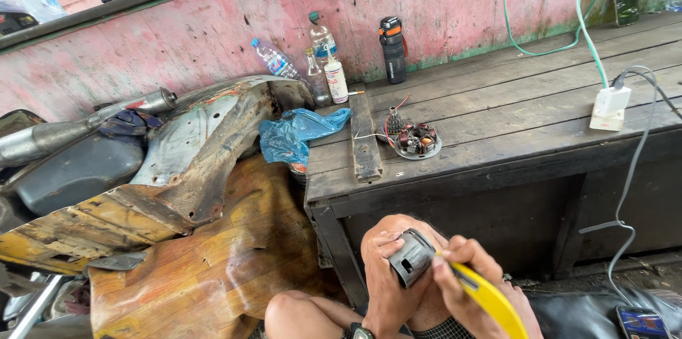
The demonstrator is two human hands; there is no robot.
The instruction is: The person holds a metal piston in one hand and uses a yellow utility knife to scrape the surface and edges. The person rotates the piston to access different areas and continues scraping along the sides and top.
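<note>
Grey metal housing (410, 259) is lying clamped in your left hand (387, 282), long axis tilting up-right toward your right hand (465, 264), which is gripping the yellow-handled tool (490, 300).

A rough repair workshop: a dark plank worktop (497, 119) carries a stripped coil plate (418, 141) with loose wires, while rusted vehicle body panels (206, 147) and an exhaust pipe (78, 126) lie against a peeling pink wall (440, 5).
</note>
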